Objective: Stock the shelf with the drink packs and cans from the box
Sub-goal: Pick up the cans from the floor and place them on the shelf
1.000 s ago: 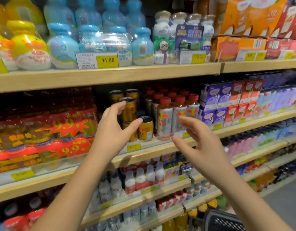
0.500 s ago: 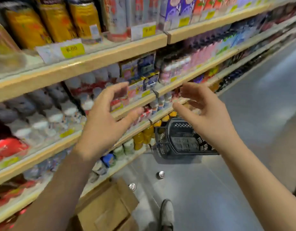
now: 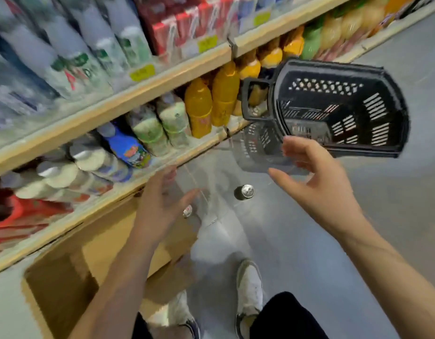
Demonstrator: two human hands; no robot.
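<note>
I look down at the floor by the shelves. An open brown cardboard box (image 3: 72, 272) stands on the floor at lower left, its inside blurred. Two cans stand upright on the grey floor: one (image 3: 245, 192) between my hands, a smaller-looking one (image 3: 187, 211) just right of my left hand. My left hand (image 3: 160, 206) hangs over the box's far flap with fingers spread and holds nothing. My right hand (image 3: 316, 182) is held out, fingers relaxed and empty, in front of the basket.
A black plastic shopping basket (image 3: 338, 106) sits on the floor at the upper right, beside the bottom shelf. The wooden shelves (image 3: 128, 101) carry orange juice bottles (image 3: 211, 104), water bottles and cartons. My feet in white shoes (image 3: 249, 287) stand on the floor below.
My view has swung down from the can shelf to the floor and box. Both hands came down with it, still open and empty.
</note>
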